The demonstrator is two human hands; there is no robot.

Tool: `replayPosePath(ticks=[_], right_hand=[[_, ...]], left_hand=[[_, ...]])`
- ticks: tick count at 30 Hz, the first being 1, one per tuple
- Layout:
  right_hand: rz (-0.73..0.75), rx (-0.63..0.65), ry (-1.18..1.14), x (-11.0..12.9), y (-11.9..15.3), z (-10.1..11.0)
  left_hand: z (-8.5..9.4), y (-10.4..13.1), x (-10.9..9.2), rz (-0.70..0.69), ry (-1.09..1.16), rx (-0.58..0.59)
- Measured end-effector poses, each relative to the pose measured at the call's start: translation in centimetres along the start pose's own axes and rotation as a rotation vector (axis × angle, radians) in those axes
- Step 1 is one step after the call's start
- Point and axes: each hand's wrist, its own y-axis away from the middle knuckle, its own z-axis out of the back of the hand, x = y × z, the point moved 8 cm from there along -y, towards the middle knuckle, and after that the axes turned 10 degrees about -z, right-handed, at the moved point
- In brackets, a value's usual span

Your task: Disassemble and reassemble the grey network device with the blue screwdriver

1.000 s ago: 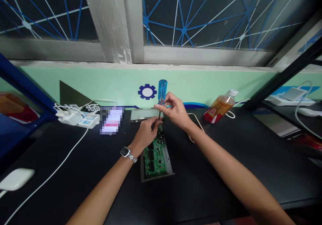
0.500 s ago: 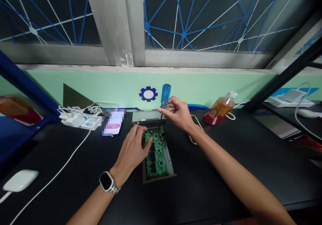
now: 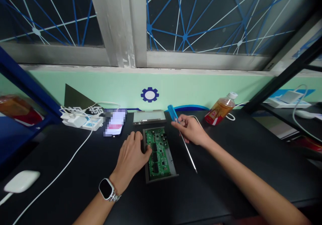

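Observation:
A green circuit board (image 3: 161, 158) lies in an open metal case (image 3: 173, 166) on the black table. At the case's left wall is my left hand (image 3: 133, 156), its thumb over the wall onto the board's edge and its fingers bent along the outer side. My right hand (image 3: 192, 129) is closed around a screwdriver (image 3: 173, 113) near where the blue handle meets the shaft. The screwdriver slants, its handle up and to the left, its bare tip pointing down towards me, right of the case and apart from it.
Behind the case lies a flat metal cover (image 3: 149, 117). A phone (image 3: 115, 122) and a white power strip (image 3: 94, 121) with cables are at the back left. A drink bottle (image 3: 219, 110) leans at the back right. A white rounded device (image 3: 22, 181) lies far left.
My right hand has lifted the screwdriver away from the board's far end and moved right and down, tilting the tip towards me. My left hand's fingers have slid off the case's far corner.

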Motion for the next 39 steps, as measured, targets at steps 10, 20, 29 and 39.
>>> replayPosePath(ticks=[10, 20, 29, 39], right_hand=[[-0.035, -0.234, 0.673, -4.2, 1.6, -1.0], [0.224, -0.3, 0.964, 1.8, -1.4, -2.5], [0.329, 0.041, 0.804, 2.9, -9.7, -7.3], [0.521, -0.377, 0.322, 6.6, -1.6, 0.0]], left_hand=[[-0.2, -0.1, 0.4, -0.015, -0.055, 0.047], [-0.5, -0.2, 1.0, -0.011, -0.058, 0.041], [-0.2, -0.4, 1.0, 0.035, -0.046, 0.041], [0.7, -0.6, 2.4, 0.132, 0.002, -0.04]])
